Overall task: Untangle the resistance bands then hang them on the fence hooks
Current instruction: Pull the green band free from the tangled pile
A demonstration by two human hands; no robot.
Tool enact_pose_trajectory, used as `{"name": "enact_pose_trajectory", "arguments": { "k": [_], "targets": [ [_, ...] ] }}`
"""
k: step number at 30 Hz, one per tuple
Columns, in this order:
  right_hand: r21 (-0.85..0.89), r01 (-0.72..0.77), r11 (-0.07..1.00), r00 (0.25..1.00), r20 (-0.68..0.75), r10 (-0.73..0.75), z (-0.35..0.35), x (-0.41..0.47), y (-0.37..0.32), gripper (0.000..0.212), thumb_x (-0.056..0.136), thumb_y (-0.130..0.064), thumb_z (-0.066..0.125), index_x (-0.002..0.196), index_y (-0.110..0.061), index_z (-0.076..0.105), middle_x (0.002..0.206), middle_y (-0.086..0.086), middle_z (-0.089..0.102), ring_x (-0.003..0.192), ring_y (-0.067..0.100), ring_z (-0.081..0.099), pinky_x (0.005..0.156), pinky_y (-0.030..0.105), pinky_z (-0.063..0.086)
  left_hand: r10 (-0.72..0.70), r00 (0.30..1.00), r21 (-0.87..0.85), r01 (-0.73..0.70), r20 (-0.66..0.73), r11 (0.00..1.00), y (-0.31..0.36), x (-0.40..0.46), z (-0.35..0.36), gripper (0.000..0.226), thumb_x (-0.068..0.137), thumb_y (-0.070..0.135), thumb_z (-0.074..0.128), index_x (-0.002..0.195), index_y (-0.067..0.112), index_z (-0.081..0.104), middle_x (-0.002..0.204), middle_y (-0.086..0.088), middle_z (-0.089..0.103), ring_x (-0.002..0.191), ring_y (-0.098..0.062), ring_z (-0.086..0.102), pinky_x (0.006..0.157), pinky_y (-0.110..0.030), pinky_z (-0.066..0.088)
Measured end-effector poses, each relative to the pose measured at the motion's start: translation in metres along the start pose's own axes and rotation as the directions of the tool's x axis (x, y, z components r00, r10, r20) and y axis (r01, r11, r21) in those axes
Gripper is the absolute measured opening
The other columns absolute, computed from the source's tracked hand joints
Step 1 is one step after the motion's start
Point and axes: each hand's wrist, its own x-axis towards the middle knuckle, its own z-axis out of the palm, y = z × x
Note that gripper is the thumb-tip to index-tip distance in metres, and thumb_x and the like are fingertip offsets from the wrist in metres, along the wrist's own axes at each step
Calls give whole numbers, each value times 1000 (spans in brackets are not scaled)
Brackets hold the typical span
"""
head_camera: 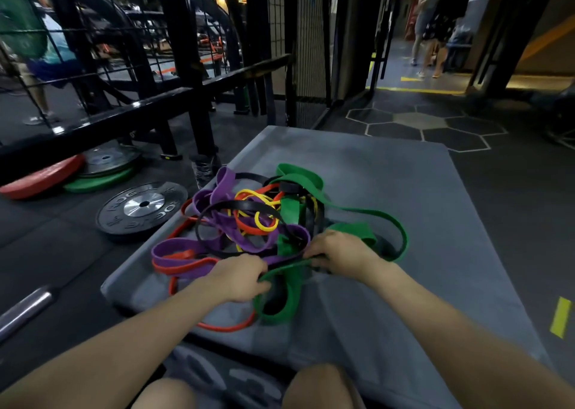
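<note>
Kneeling at the grey mat [404,190], our left hand [241,279] and right hand [340,253] both pinch the green band [287,296], evidently isolating it from the tangled bands [249,218].

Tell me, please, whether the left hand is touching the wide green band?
Touching: in the head view, the left hand has its fingers curled around the green band.

Bare forearms, no sleeves; bare knees [317,387] at bottom edge
</note>
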Motion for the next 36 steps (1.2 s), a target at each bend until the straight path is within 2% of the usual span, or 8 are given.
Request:
{"name": "enact_pose_trajectory", "arguments": {
  "k": [4, 8, 15, 20, 23, 26, 29, 36],
  "targets": [
    [175, -96, 980, 915, -371, 156, -18, -9, 16, 22, 88, -19, 59, 106, -22, 71, 105, 5, 69, 100, 28, 61, 81, 37, 51, 2, 982, -322, -65, -191, 944, 17, 3, -29, 38, 89, 36, 58, 61, 11, 48, 56, -1, 44, 57, -12, 48, 54, -25, 32],
    [367, -218, 904, 744, -537, 397, -45, -16, 42, 21, 88, -12, 59, 104, -15, 72, 98, 10, 71, 90, 30, 65, 78, 43, 54, -23, 960, -738, -198, -278, 645, 40, 16, -60, 26, 93, 36, 49, 82, 14, 60, 70, 3, 61, 61, -5, 58, 60, -15, 46],
    [469, -549, 692, 446, -536, 717, -63, -46, 101, 34, 85, 0, 48, 108, -12, 70, 105, 15, 70, 88, 37, 65, 72, 43, 56, 51, 922, -389, -211, -384, 897, 45, 59, -32, 30, 82, 9, 65, 111, 8, 61, 102, -3, 51, 95, -16, 55, 83, -15, 38],
    [208, -626, 751, 666, -358, 654, -59, -47, 114, 49, 81, 15, 42, 116, -11, 65, 120, 12, 60, 113, 32, 50, 74, 39, 49, 97, 961, -202, -152, -260, 967, 42, 79, -4, 59, 80, 31, 69, 133, 21, 45, 129, -2, 44, 123, -20, 41, 105, -30, 34],
    [152, -449, 881, 797, -378, 471, -63, -39, 90, 41, 83, 6, 46, 114, -12, 66, 123, 8, 59, 118, 28, 46, 92, 40, 45, 87, 964, -231, -146, -250, 962, 44, 85, -1, 66, 79, 39, 69, 135, 22, 40, 129, -3, 44, 123, -20, 42, 105, -34, 36],
    [154, -232, 961, 953, -163, 256, -44, -27, 55, 24, 88, -17, 55, 107, -16, 70, 110, 7, 67, 103, 25, 58, 91, 36, 47, 61, 970, -271, -126, -237, 954, 42, 87, 0, 62, 77, 40, 72, 129, 24, 43, 113, -2, 54, 110, -21, 51, 95, -35, 43],
    [162, -214, 963, 967, 172, 186, -11, -16, 31, 32, 83, -39, 65, 106, -17, 66, 106, 5, 67, 95, 23, 60, 83, 34, 49, 50, 983, -337, -109, -179, 935, 43, 83, 2, 55, 82, 37, 67, 129, 27, 41, 97, 5, 54, 95, -21, 57, 86, -36, 48],
    [117, -323, 939, 942, 135, 307, 20, -9, 20, 47, 75, -27, 74, 115, -15, 52, 120, 11, 57, 110, 29, 55, 87, 36, 45, -24, 964, -612, -150, -266, 777, 29, 74, -2, 42, 82, 9, 67, 120, 19, 51, 75, 3, 49, 79, -21, 52, 66, -20, 38]
  ]
}}
